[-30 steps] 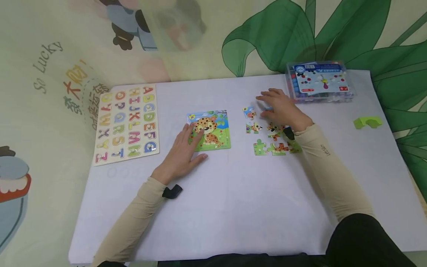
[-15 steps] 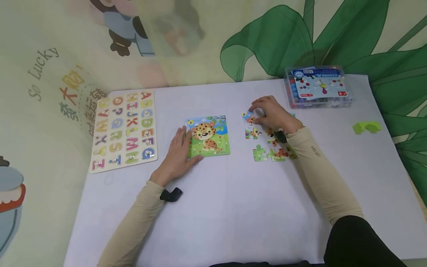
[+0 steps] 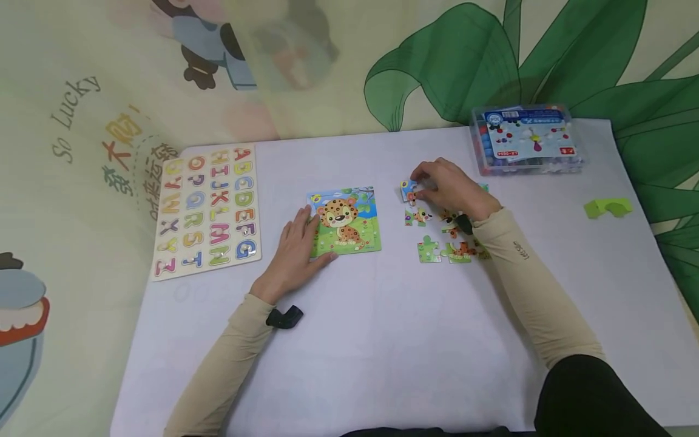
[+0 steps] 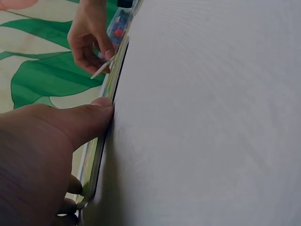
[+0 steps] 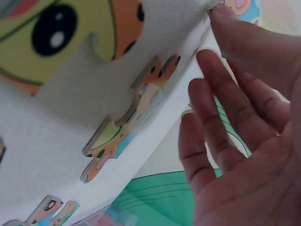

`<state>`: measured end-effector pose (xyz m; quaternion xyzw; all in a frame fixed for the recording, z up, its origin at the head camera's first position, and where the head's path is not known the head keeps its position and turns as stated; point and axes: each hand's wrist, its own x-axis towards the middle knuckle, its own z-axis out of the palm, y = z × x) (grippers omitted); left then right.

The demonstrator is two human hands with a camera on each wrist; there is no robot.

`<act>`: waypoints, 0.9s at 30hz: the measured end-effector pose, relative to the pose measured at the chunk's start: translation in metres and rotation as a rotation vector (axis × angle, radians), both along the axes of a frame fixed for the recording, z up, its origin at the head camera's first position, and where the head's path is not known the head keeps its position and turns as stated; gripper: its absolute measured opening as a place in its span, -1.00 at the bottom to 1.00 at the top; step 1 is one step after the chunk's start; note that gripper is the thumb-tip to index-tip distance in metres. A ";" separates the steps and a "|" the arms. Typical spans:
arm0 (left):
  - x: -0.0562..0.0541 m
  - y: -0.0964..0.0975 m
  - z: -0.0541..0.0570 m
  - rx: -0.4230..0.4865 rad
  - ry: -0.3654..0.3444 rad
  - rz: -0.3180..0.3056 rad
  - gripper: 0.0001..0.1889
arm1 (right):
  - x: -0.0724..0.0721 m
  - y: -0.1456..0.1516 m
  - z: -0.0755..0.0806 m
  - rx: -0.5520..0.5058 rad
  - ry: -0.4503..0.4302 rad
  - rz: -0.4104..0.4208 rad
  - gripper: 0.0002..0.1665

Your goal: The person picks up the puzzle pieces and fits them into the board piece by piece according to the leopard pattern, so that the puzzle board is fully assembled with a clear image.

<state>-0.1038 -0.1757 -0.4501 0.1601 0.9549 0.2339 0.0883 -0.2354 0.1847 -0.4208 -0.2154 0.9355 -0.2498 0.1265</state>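
My left hand (image 3: 292, 258) rests at the left side of a square leopard puzzle board (image 3: 352, 221), fingers straight along its edge and thumb at the lower edge. To the right, my right hand (image 3: 453, 189) pinches a blue-topped jigsaw piece (image 3: 407, 190) between thumb and fingers; the left wrist view shows this piece (image 4: 100, 70) tilted. Below that hand lie several loose jigsaw pieces (image 3: 428, 249) of a leopard picture, some partly hidden by the hand and wrist. The right wrist view shows several pieces (image 5: 106, 136) flat on the white surface.
A wooden alphabet board (image 3: 206, 212) lies at the left of the white table (image 3: 349, 340). A clear plastic box (image 3: 526, 139) with a blue label stands at the back right. A green arched block (image 3: 608, 207) sits near the right edge.
My right hand has moved left and down to the upper left piece, pinched it and tilted it up. My left hand has slid slightly left off the picture to the board's edge.
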 end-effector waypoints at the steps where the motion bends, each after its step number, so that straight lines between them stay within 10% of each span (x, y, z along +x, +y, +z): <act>1: 0.000 0.000 0.000 -0.001 0.000 0.001 -0.04 | 0.000 0.000 0.000 -0.012 -0.002 -0.001 -0.56; 27: -0.002 -0.003 -0.005 0.035 0.011 0.025 0.09 | -0.003 0.002 -0.006 -0.159 -0.061 -0.016 -0.47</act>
